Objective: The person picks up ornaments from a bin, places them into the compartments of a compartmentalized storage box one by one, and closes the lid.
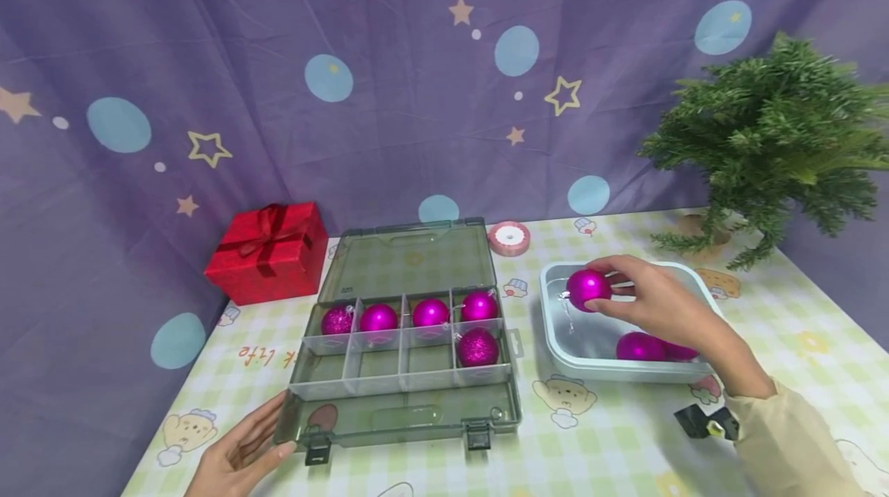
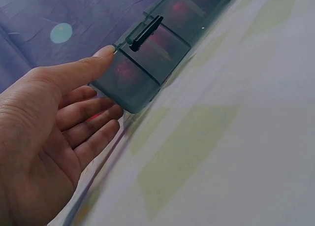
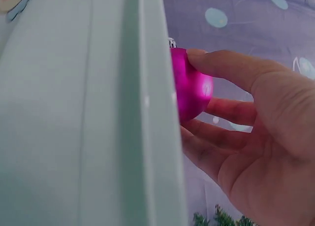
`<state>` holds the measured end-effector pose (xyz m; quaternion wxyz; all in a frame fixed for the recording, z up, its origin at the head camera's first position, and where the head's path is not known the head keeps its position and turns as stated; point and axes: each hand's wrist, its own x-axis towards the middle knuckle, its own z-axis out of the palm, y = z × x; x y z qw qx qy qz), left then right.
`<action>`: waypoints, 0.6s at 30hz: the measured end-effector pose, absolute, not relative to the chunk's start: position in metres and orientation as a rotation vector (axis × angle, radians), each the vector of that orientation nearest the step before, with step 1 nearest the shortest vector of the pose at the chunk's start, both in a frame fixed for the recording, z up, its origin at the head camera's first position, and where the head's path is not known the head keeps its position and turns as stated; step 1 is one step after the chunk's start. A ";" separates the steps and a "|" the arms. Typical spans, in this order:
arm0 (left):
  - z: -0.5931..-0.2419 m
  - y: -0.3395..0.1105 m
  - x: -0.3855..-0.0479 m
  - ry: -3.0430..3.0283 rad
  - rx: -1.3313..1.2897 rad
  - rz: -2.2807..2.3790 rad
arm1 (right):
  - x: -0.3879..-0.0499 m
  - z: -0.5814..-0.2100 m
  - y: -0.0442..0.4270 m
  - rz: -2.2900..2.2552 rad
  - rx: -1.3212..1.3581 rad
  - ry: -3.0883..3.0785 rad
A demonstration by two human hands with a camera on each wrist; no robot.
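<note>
In the head view my right hand (image 1: 642,296) holds a shiny magenta Christmas ball (image 1: 588,290) between thumb and fingers, above the pale blue tub (image 1: 556,350). Its silver cap points left. Further magenta balls (image 1: 640,346) lie in the tub. To the left stands a grey-green see-through divider box (image 1: 410,435), lid laid back. Balls fill each back compartment; a glittery ball (image 1: 478,347) sits in the front right one. At the box's front left corner rests my left hand (image 1: 239,451), thumb at the front wall and nearly straight fingers along the side.
A red gift box (image 1: 267,254) stands at the back left. Behind the divider box lies a pink ribbon roll (image 1: 510,238). A small artificial Christmas tree (image 1: 778,119) stands at the back right. Near my right sleeve is a small black object (image 1: 704,421).
</note>
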<state>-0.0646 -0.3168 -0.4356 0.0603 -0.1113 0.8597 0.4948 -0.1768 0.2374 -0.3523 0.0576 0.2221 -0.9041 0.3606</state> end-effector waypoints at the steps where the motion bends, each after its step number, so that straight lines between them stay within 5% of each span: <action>1: -0.436 -0.317 -0.065 2.600 -0.338 1.501 | -0.177 -0.352 0.235 1.106 0.681 -2.738; 18: -0.436 -0.318 -0.065 2.606 -0.319 1.497 | -0.190 -0.345 0.189 1.205 0.866 -2.655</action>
